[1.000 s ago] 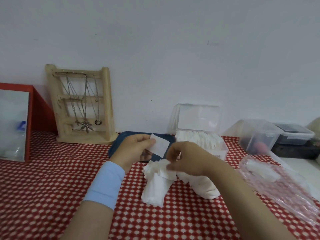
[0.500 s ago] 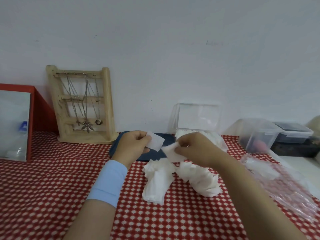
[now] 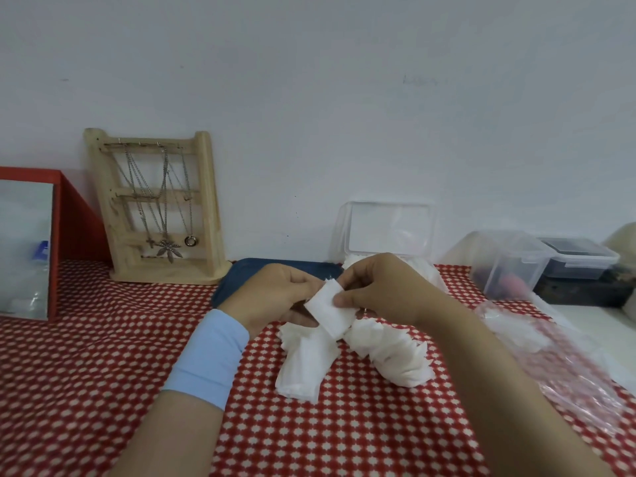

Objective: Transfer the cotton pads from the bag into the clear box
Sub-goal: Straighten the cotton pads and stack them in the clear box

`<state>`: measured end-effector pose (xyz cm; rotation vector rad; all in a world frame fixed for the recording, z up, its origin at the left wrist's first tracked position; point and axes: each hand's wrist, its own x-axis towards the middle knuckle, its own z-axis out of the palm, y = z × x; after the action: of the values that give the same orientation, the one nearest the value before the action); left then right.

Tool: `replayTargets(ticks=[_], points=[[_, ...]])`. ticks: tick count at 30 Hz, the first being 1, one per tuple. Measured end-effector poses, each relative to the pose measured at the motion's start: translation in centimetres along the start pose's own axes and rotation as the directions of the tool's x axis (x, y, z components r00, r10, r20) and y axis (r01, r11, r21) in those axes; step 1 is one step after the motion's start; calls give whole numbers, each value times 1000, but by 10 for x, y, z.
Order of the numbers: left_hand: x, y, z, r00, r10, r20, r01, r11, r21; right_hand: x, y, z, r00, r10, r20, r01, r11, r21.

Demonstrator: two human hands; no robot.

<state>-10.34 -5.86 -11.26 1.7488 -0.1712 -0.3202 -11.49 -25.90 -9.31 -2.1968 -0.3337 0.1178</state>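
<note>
White cotton pads (image 3: 329, 313) are now pinched between both your hands. Half a second ago your left hand (image 3: 275, 297) and right hand (image 3: 378, 290) each held a pad apart; they have since met, fingers and thumbs curled on one small stack. That reads as gathering pads before loading. The loose pile (image 3: 389, 356) lies on the counter (image 3: 103, 373) at six o'clock, just under your hands. The clear box (image 3: 389, 228), lid up and partly filled, waits at twelve o'clock. The bag (image 3: 568, 356) lies at four o'clock, seemingly with some pads left inside.
</note>
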Motion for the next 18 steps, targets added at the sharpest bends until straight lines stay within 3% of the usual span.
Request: replayTargets(ticks=[7,11,18], points=[[-1,1,-1,1000,-20,11,19,998,62,2,0,3,999,-20,-30,18,998,-67],[-2,4,-2,996,-69,54,70,997,-30,5,5,5,996,-39,-75,31,994,-107],[-1,1,-8,997,24,70,-30,996,80,0,7,0,997,-31,72,13,969,246]])
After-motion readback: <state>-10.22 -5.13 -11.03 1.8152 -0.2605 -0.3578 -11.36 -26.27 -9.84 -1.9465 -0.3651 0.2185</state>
